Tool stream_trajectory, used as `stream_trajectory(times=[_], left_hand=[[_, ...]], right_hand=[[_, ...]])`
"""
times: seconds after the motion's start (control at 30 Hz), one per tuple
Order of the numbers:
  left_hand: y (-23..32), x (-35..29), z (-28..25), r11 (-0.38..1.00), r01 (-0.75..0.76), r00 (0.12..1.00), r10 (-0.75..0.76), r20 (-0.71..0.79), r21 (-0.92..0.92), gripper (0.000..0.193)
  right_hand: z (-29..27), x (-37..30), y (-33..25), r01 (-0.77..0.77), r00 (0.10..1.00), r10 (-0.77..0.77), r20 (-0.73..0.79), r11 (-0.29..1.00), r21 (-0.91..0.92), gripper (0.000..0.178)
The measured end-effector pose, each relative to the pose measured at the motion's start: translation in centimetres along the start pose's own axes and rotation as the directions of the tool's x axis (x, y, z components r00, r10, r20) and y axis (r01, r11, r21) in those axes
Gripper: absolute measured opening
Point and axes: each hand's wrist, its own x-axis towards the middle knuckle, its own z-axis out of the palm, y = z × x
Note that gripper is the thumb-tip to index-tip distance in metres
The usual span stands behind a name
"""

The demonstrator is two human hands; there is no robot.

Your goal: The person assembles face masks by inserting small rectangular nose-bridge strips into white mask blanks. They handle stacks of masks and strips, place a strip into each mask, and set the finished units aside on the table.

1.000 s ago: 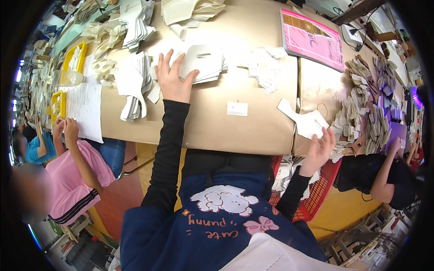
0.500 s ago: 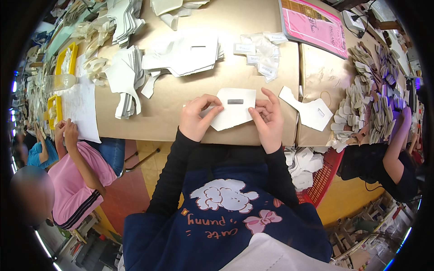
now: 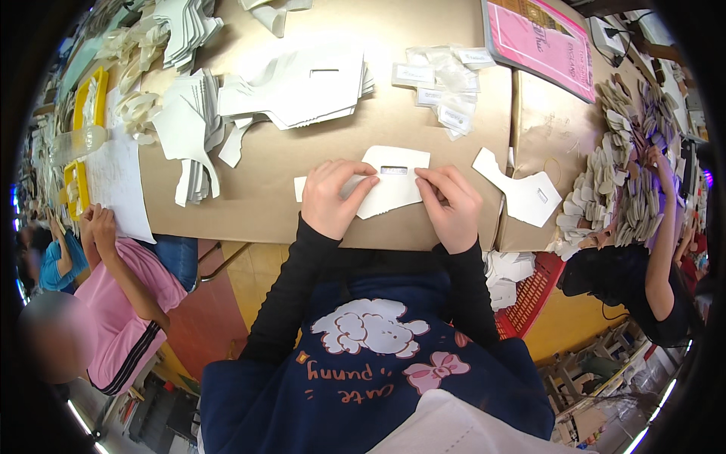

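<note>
A white cut-out panel (image 3: 393, 198) lies before me at the table's front edge, with a small rectangular slot showing a printed label (image 3: 394, 170). My left hand (image 3: 333, 195) pinches the panel's left side between thumb and fingers, hiding part of it. On the opposite edge my right hand (image 3: 454, 203) is closed, thumb and fingertips pressed together by the slot's level. Another white panel (image 3: 529, 198), with a label in its slot, rests flat to the right. Beyond my hands, clear little bags with labels (image 3: 439, 79) lie in a loose pile.
Stacks of white panels (image 3: 318, 94) and narrower cut pieces (image 3: 185, 121) stand at the far left. A pink folder (image 3: 541, 45) lies far right, near bundled pieces (image 3: 597, 181). A red basket (image 3: 533, 295) holds white pieces below the table. Co-workers sit on both sides.
The panel's slot was dark grey and now shows a light printed label. My right fingers, raised and spread before, have closed at the panel's edge. The whole view has shifted slightly.
</note>
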Motion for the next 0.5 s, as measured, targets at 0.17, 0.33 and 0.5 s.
stream_trajectory(times=[0.17, 0.33, 0.5], left_hand=[[0.16, -0.01, 0.23, 0.999, 0.001, 1.000, -0.001, -0.003, 0.044, 0.009], [0.35, 0.14, 0.29, 0.998, 0.008, 1.000, -0.008, 0.000, 0.057, 0.008], [0.61, 0.33, 0.20, 0.997, 0.034, 0.999, -0.035, 0.020, 0.069, 0.007]], right_hand=[[-0.07, -0.24, 0.08, -0.063, 0.998, 0.063, 0.004, 0.998, 0.001, 0.016], [-0.15, -0.17, 0.21, -0.080, 0.997, 0.080, 0.011, 0.997, 0.008, 0.017], [-0.31, 0.03, 0.08, -0.067, 0.997, 0.068, 0.029, 0.997, -0.023, 0.018]])
